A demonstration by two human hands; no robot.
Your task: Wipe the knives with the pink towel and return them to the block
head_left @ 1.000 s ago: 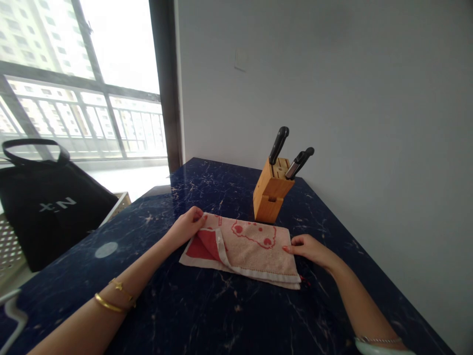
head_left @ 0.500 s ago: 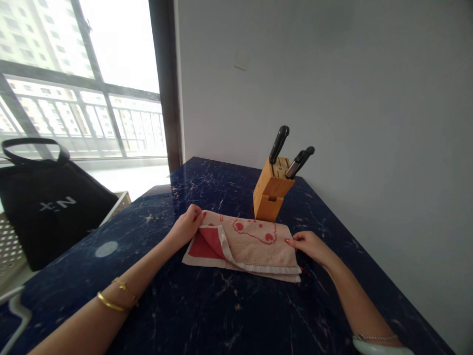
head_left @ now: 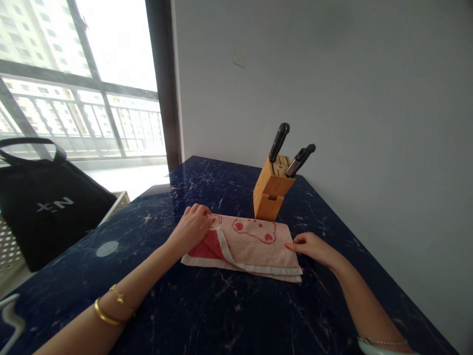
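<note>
A pink towel (head_left: 254, 246) with red outlines and a white border lies folded on the dark blue marbled table. Its left front corner is turned back, baring a red underside. My left hand (head_left: 194, 224) is closed with bent fingers over the towel's far left corner; its fingertips are partly hidden. At the opposite edge, my right hand (head_left: 308, 245) pinches the towel's right side between thumb and fingers. Right behind the towel stands a wooden knife block (head_left: 271, 192). A black-handled knife (head_left: 280, 143) and other dark handles stick out of its top.
The blue marbled table (head_left: 236, 310) runs back to a grey wall (head_left: 332, 88). A black bag (head_left: 55, 207) rests on a perforated crate at the left. A white curved object (head_left: 14, 318) is at the lower left, and a pale round spot (head_left: 107, 248) marks the tabletop.
My left hand has shifted slightly right and turned, its fingers now lying further over the towel's corner. My right hand and the towel have barely moved.
</note>
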